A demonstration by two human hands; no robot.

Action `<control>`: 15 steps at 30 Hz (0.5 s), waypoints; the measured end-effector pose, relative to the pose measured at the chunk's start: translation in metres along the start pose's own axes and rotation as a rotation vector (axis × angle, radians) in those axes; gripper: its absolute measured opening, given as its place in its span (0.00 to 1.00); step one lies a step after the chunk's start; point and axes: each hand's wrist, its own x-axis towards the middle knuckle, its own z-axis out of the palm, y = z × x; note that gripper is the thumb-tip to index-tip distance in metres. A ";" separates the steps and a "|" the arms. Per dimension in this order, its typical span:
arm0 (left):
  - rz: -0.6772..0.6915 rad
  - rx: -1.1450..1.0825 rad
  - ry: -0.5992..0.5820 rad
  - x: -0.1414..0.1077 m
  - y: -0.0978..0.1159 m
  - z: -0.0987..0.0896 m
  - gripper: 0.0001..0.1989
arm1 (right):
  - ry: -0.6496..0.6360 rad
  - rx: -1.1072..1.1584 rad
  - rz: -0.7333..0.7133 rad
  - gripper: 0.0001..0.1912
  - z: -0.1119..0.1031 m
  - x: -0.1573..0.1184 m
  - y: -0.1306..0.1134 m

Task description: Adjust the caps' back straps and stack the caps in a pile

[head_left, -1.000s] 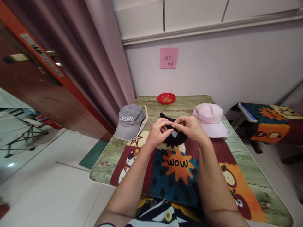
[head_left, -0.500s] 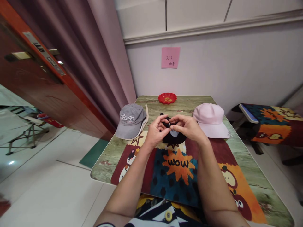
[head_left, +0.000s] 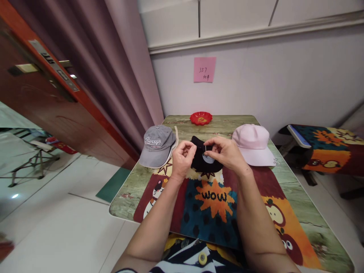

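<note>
My right hand pinches a thin, pale needle-like sliver upright between thumb and forefinger. To its left, my left hand is closed in a pinch; whatever its fingertips hold, perhaps a fine thread, is too small to make out. Behind and below both hands lies a black cap with a light blue patch, partly covered by the fingers. A grey cap with white lettering rests on the left, with a pale cap edge showing under it. On the right sits a pink cap with small rings at its brim.
The table has a colourful mat at its front and a red scalloped dish at the back. A wooden door and a curtain stand on the left. Another table is on the right.
My hands were together at the fingertips and have come apart. My left hand has moved left and slightly down, while the right still pinches the sliver; more of the black cap shows.
</note>
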 end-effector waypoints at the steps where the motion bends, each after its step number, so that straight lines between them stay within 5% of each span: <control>1: -0.022 0.014 -0.027 0.000 0.002 0.001 0.12 | 0.004 -0.001 -0.008 0.11 0.000 0.000 0.000; 9: -0.218 -0.101 -0.080 0.001 0.009 0.010 0.13 | 0.017 -0.130 -0.145 0.08 0.004 0.001 -0.007; 15: -0.220 -0.142 -0.044 0.001 0.006 0.006 0.12 | 0.003 -0.224 -0.089 0.12 0.008 0.000 -0.010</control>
